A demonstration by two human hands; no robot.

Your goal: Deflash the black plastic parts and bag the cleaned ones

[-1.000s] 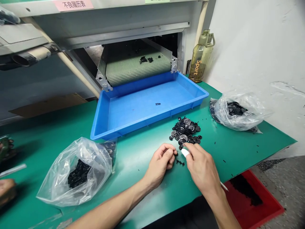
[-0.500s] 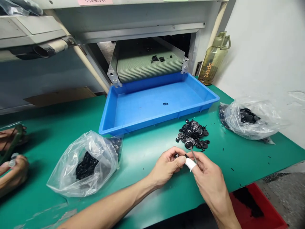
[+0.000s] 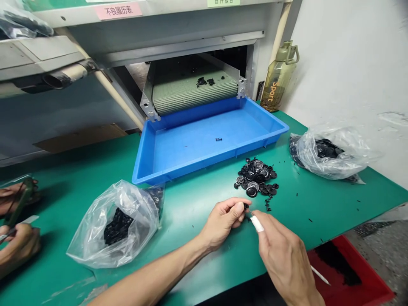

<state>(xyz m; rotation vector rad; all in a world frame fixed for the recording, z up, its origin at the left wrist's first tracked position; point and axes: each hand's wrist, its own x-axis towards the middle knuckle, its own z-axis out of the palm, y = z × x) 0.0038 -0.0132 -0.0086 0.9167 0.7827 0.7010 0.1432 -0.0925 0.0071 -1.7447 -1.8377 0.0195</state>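
Observation:
My left hand (image 3: 225,219) is closed, with a small black plastic part (image 3: 246,206) pinched between thumb and fingers. Against that part sits the thin metal tip of a slim tool (image 3: 320,275), gripped in my right hand (image 3: 283,248). The tool's pale tapered end sticks out behind the hand; its middle is hidden. A white wrap (image 3: 257,224) shows at my right thumb. Just beyond my hands lies a pile of round black plastic parts (image 3: 255,176), some ringed like discs. A small black branched plastic piece (image 3: 267,205) rests between the pile and my right hand.
A blue tray (image 3: 204,168) stands below a green conveyor belt (image 3: 191,95) carrying black pieces. Open plastic bags of black parts lie left (image 3: 92,229) and right (image 3: 353,148). A red bin (image 3: 369,272) is low at right. Another person's hands (image 3: 24,242) work at far left.
My right hand has turned, swinging the tool from pointing up to tip against the part. The black branched piece now lies by the pile. The view has shifted slightly.

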